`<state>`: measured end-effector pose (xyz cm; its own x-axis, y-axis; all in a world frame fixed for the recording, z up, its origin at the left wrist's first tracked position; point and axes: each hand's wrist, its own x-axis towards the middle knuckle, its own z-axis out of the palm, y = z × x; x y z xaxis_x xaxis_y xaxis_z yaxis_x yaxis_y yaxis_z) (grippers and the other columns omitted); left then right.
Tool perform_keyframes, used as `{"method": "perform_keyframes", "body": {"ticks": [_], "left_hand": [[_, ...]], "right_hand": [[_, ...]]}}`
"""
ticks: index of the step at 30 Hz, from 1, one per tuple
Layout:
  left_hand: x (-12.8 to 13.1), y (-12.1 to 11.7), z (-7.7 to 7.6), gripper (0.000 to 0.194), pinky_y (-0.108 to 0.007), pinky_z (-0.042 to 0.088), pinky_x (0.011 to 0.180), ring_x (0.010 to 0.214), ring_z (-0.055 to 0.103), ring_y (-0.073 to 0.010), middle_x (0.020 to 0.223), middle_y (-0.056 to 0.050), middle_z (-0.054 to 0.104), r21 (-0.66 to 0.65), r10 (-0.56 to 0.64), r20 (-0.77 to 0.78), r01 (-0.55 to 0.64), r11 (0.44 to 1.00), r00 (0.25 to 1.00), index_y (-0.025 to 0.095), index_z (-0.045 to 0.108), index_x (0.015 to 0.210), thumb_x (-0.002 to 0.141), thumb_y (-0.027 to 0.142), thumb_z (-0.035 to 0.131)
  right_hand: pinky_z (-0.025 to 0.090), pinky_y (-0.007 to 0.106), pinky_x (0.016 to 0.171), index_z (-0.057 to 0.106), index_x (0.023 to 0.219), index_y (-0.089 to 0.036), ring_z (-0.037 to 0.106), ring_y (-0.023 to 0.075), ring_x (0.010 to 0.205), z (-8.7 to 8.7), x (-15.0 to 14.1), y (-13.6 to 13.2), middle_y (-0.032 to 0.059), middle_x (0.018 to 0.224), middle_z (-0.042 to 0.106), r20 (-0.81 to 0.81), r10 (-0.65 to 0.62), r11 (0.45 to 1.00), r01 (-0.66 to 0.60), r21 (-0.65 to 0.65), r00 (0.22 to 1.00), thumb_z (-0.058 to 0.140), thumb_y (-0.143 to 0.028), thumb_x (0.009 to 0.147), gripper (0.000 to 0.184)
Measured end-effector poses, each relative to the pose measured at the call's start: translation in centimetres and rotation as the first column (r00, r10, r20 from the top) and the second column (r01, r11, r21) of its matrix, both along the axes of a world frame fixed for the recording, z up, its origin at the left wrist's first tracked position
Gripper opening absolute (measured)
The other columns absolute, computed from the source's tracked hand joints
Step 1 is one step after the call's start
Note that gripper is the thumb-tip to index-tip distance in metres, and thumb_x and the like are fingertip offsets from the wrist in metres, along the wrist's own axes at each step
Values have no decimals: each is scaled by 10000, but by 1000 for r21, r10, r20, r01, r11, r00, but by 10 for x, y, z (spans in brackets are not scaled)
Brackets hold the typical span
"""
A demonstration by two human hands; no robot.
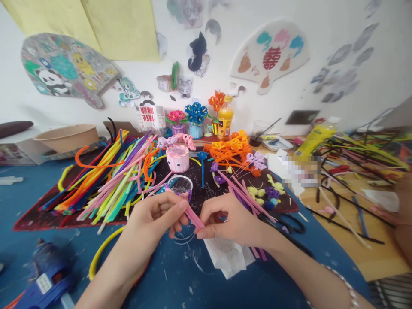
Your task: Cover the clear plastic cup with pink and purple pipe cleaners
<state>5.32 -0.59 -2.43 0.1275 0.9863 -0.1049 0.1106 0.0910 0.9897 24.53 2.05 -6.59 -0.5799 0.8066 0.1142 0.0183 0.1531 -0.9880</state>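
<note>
In the middle of the view, a short length of pink pipe cleaners, side by side, spans the gap between my hands. My left hand pinches its upper left end between thumb and fingers. The lower right end is closed in the fingertips of my right hand. Just beyond my left hand stands a clear round cup, partly hidden by my fingers. A pink pot with googly eyes is behind the cup. White paper lies under my right hand.
A thick pile of coloured pipe cleaners spreads to the left. Orange pipe-cleaner flowers lie at the back. Black scissors rest right of my right hand. A blue glue gun sits at the front left. Another person's arm shows at the right edge.
</note>
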Motion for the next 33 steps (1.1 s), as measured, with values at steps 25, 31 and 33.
{"method": "perform_keyframes", "body": {"ticks": [25, 31, 33], "left_hand": [[0, -2, 0, 193, -133, 419, 448, 485, 536, -66, 554, 44, 653, 34, -48, -34, 49, 998, 998, 182, 691, 689, 761, 348, 759], [-2, -1, 2, 243, -141, 393, 438, 473, 518, -71, 532, 39, 638, -7, -8, -65, 8, 1000, 998, 179, 678, 678, 732, 399, 766], [-2, -1, 2, 259, -147, 389, 434, 457, 502, -70, 520, 42, 628, -22, -26, -72, 24, 999, 997, 178, 657, 646, 705, 396, 784]], "right_hand": [[411, 228, 553, 785, 748, -137, 552, 115, 612, -2, -1, -1, 31, 709, 694, -45, 22, 996, -18, 92, 999, 834, -390, 762, 258], [452, 203, 534, 760, 797, -130, 569, 98, 589, 1, 3, 1, 25, 699, 684, -81, 87, 986, -97, -134, 993, 730, -526, 830, 398], [458, 191, 528, 756, 848, -128, 565, 85, 574, 0, 1, 1, 16, 709, 687, -106, 81, 976, -101, -193, 991, 771, -506, 795, 383]]}}
